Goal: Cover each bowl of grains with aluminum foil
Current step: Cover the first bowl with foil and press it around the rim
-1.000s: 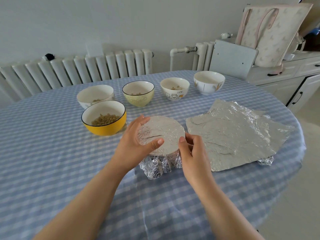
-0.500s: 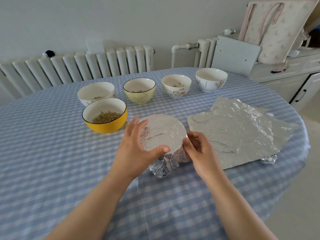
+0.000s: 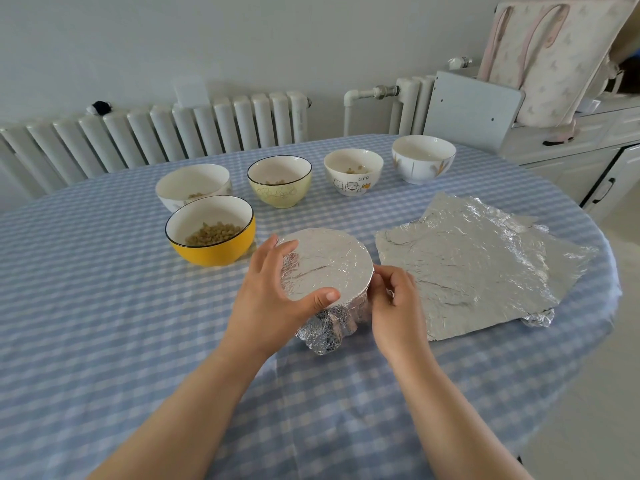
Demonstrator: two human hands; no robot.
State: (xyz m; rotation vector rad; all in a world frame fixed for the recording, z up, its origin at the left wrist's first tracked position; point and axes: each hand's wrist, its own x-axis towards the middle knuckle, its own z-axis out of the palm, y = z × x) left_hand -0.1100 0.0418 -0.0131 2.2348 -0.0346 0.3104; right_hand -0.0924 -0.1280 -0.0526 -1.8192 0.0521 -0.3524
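Yellow bowl (image 3: 211, 233), uncovered with grains showing, sits left of centre on the bench (image 3: 86, 306); four more open bowls line up behind it. At centre frame we steady the foil-covered bowl (image 3: 327, 271): left hand (image 3: 273, 299) curls over its near-left rim, thumb on top, holding the foil taut. Right hand (image 3: 391, 299) pinches foil against the bowl's right side, we judge to crimp it under the rim. Spare foil sheets (image 3: 485, 265) lie flat at right, within reach for the next bowl.
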